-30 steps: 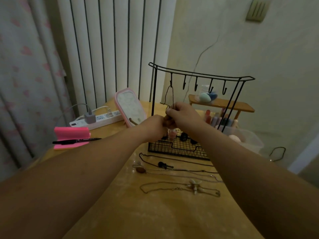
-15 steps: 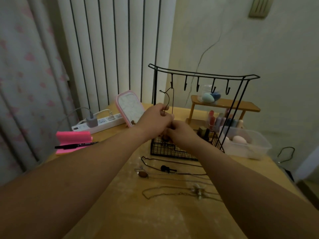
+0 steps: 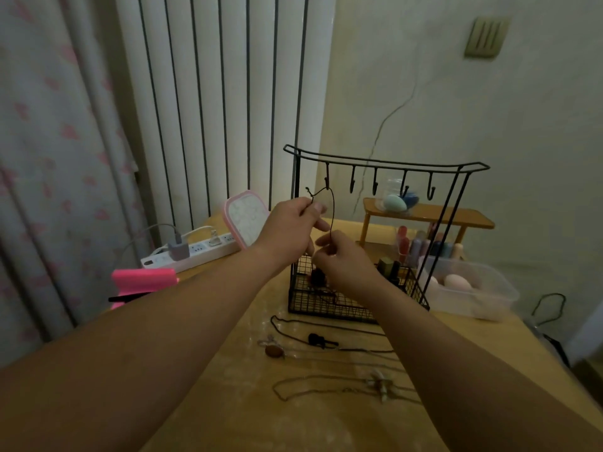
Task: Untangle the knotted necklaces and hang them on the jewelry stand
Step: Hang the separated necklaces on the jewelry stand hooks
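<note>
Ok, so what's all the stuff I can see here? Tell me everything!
black wire jewelry stand: one, black, middle of table, five hooks
dark cord necklace: one, dark, hanging on leftmost hook
loose pendant necklaces: three, dark and pale, flat before the stand
pink-framed mirror: one, pink, left of stand
white power strip: one, white, far left
flat pink pad: one, pink, left edge
small wooden shelf: one, tan, behind stand
clear plastic tub: one, clear, right of stand
wooden table: one, tan, under everything
left hand: one, pinching the cord's upper part
right hand: one, pinching the cord lower down
</note>
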The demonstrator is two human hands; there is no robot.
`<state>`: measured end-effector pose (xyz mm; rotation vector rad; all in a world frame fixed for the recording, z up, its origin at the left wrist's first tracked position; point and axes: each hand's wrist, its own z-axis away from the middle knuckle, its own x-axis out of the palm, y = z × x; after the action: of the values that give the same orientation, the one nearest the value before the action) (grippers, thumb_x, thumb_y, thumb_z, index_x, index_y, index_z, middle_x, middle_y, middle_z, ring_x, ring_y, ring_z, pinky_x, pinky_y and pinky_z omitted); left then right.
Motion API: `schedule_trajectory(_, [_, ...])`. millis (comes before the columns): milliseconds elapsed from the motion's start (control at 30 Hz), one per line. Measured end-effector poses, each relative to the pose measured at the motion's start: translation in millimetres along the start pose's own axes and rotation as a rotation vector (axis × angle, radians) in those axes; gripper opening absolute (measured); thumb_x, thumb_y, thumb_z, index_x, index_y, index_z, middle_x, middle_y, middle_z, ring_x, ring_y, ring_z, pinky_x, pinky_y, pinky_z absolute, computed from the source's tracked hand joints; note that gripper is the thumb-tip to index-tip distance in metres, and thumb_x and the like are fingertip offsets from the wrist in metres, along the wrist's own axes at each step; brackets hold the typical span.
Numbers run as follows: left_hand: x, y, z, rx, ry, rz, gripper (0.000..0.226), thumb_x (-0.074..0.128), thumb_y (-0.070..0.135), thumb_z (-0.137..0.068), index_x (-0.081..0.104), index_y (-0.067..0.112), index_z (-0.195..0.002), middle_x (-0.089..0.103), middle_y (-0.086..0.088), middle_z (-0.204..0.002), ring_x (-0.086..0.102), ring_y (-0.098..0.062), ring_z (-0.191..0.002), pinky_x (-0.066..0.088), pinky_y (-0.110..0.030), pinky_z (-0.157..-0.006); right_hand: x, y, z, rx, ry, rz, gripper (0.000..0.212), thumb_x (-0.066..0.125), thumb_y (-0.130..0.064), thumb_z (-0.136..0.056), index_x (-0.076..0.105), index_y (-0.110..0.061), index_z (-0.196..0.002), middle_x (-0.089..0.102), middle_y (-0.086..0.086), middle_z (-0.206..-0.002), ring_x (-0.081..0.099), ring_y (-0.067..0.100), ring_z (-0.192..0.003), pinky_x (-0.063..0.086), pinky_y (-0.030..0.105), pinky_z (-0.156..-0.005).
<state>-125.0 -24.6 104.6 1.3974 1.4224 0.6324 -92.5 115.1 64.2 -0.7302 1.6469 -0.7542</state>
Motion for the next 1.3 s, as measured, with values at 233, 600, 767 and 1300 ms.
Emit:
schedule_trajectory(233, [-16.9,16.8,-7.9,0.066,0.035,-0.087,0.03,0.045,0.031,-0.111,0.068,0.015,-0.121,0.076,-0.001,-0.096,0.06,-0.015,-0.05,0.047,-0.021,-0.048,-33.3,-33.8,2.7,-0.207,0.219,-0.08,0.022,0.048,-0.036,-0.109,0.065,-0.022,-0.108,0.073,-0.006,-0.096,0.064,0.006,-0.08,0.049,0.028,-0.07])
schedule_trajectory(600, [-19.3,17.5,-1.3,0.059,-0.076,-0.227,0.027,0.05,0.031,-0.11,0.069,0.015,-0.12,0.075,0.004,-0.103,0.062,-0.012,-0.05,0.046,-0.019,-0.047,-21.0,-13.3,9.7,-0.141,0.159,0.066,0.015,0.058,-0.031,-0.105,0.068,-0.02,-0.108,0.071,-0.008,-0.094,0.066,0.009,-0.088,0.052,0.03,-0.072])
schedule_trajectory(767, [-10.6,-0.5,17.1,0.036,-0.218,-0.235,0.03,0.047,0.033,-0.11,0.07,0.017,-0.119,0.073,0.003,-0.098,0.064,-0.013,-0.057,0.055,-0.028,-0.06,-6.3,0.9,15.0,-0.106,0.073,0.047,0.016,0.062,-0.027,-0.104,0.075,-0.017,-0.107,0.069,-0.011,-0.094,0.067,0.014,-0.076,0.054,0.034,-0.068])
schedule_trajectory(1300, [4.1,-35.9,24.6,-0.06,-0.202,-0.196,0.023,0.052,0.029,-0.109,0.07,0.016,-0.102,0.072,-0.013,-0.087,0.073,-0.028,-0.071,0.061,-0.048,-0.075,2.0,29.2,9.4,-0.049,0.062,0.162,0.018,0.061,-0.022,-0.103,0.072,-0.018,-0.117,0.067,-0.01,-0.095,0.063,0.006,-0.087,0.047,0.022,-0.068])
